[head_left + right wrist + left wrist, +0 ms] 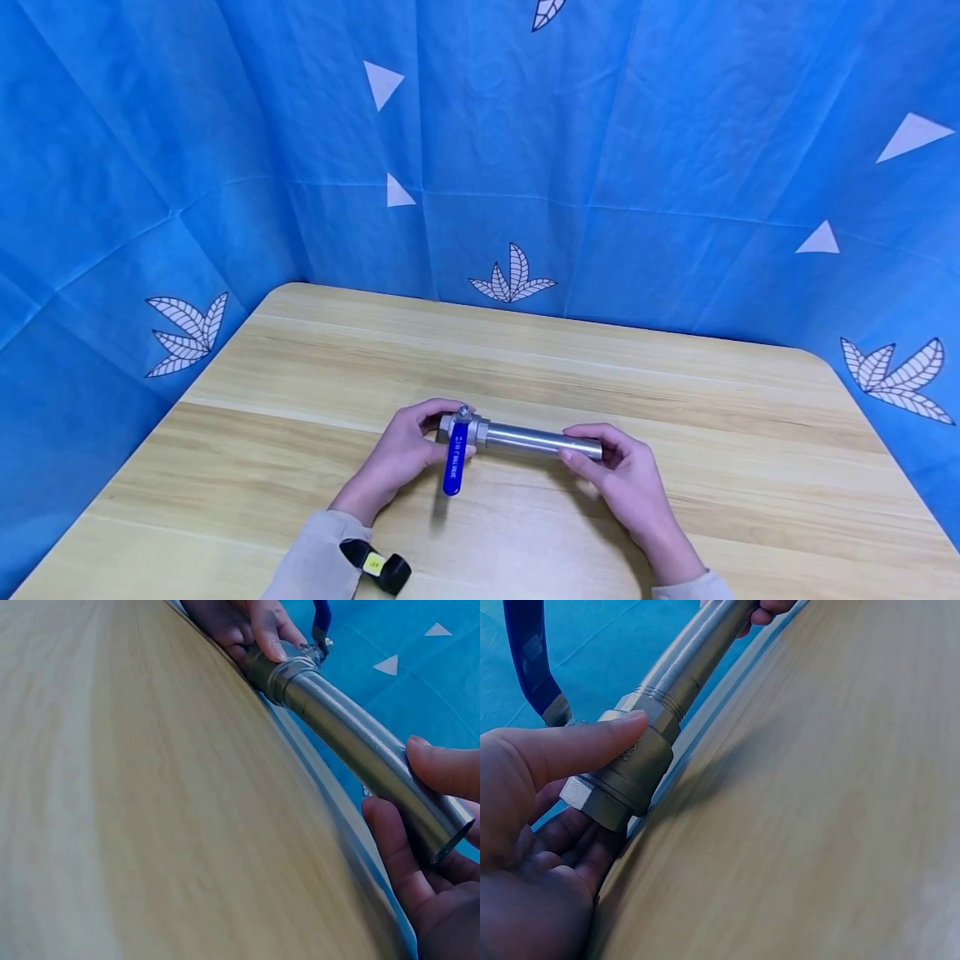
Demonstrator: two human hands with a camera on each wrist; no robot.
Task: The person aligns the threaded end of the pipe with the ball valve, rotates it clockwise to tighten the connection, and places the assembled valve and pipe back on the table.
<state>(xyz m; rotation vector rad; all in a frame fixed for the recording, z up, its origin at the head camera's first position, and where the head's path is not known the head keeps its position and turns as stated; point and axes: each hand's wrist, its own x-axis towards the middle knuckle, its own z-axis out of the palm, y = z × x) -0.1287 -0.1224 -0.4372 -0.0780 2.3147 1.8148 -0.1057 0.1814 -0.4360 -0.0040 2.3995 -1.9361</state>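
A metal ball valve [634, 776] with a blue lever handle [455, 458] is joined to a shiny steel pipe [525, 438]. My left hand [405, 446] grips the valve body at the left end, thumb along its near side and fingers beneath. At the pipe's free end, my right hand [626, 479] holds the tube between thumb and fingers; the open round end shows in the right wrist view. The pipe [360, 742] lies roughly level, just above the table, casting a shadow in the left wrist view. The lever points toward me.
The light wooden table [300, 367] has rounded far corners. A blue cloth [487, 150] with white triangles and leaf prints hangs behind it and at the sides. A black strap [375, 565] with a yellow label sits at my left sleeve.
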